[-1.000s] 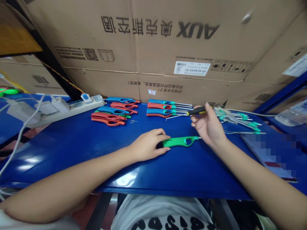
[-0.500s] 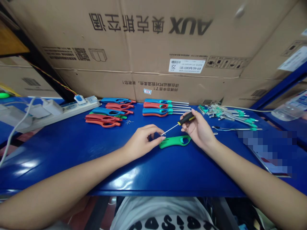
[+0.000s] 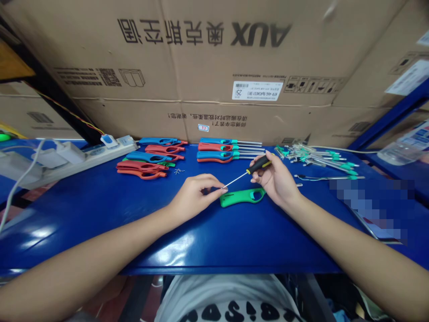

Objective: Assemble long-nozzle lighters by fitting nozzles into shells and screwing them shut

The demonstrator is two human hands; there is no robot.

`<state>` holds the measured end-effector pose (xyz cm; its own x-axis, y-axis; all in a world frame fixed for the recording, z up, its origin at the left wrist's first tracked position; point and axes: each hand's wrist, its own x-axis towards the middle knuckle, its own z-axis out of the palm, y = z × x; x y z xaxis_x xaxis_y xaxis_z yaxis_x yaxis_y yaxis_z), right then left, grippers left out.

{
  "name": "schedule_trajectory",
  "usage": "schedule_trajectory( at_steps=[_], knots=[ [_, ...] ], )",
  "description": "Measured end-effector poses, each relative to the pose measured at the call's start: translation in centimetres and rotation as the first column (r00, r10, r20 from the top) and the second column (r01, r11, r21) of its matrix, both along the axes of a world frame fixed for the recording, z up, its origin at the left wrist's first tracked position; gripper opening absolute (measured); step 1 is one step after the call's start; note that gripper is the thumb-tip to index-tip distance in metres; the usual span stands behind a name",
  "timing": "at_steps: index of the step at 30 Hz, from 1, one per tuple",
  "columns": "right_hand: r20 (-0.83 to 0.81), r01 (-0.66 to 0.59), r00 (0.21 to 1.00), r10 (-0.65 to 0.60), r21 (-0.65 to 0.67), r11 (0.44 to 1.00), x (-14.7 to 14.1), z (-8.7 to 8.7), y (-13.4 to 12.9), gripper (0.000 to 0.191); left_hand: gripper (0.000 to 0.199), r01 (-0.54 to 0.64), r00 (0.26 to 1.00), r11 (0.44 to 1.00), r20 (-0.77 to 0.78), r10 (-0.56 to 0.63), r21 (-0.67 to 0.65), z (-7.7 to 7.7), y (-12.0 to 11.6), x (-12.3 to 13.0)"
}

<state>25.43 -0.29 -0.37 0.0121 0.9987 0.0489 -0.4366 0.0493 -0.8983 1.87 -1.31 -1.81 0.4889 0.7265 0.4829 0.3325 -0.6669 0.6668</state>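
Observation:
My right hand [image 3: 276,179] grips the black and yellow handle of a screwdriver [image 3: 257,164], its thin shaft slanting down to the left. At the tip, the thumb and fingers of my left hand [image 3: 197,197] are pinched together; whatever small piece sits between them is too small to make out. Just below the screwdriver lies a green lighter body [image 3: 237,197] with a teal trigger in its loop, flat on the blue table [image 3: 214,237]. Several tiny screws [image 3: 178,171] rest on the table beyond my left hand.
Red, blue and green lighter casings [image 3: 142,167] are piled at the left. Lighters with metal tubes [image 3: 216,155] lie in the middle, loose tube assemblies [image 3: 321,156] to the right. A power strip [image 3: 97,154], cardboard box [image 3: 201,67] and plastic bottle [image 3: 400,150] border the table.
My left finger and thumb have closed more around the screwdriver tip and sit slightly off the green lighter body, whose left end shows more. The whole view has shifted slightly.

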Motion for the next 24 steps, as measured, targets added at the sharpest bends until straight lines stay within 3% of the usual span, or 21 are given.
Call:
schedule_trajectory(
  at_steps=[15, 20, 24],
  knots=[
    [0.132, 0.032, 0.990, -0.046, 0.105, 0.994, -0.3, 0.6, -0.6, 0.035, 0.008, 0.003, 0.998, 1.000, -0.070, -0.001, 0.024, -0.3, 0.1, -0.2],
    [0.286, 0.010, 0.954, -0.091, 0.273, 0.962, -0.3, 1.5, -1.4, 0.029, 0.007, -0.012, 0.989, 0.999, -0.150, 0.017, 0.034, 0.0, -0.3, -0.1],
    [0.386, -0.102, 0.919, -0.087, 0.443, 0.891, -0.2, 2.3, -2.3, 0.032, 0.008, -0.016, 0.978, 1.000, -0.206, 0.017, 0.005, 0.2, -0.8, 0.1]
  ],
)
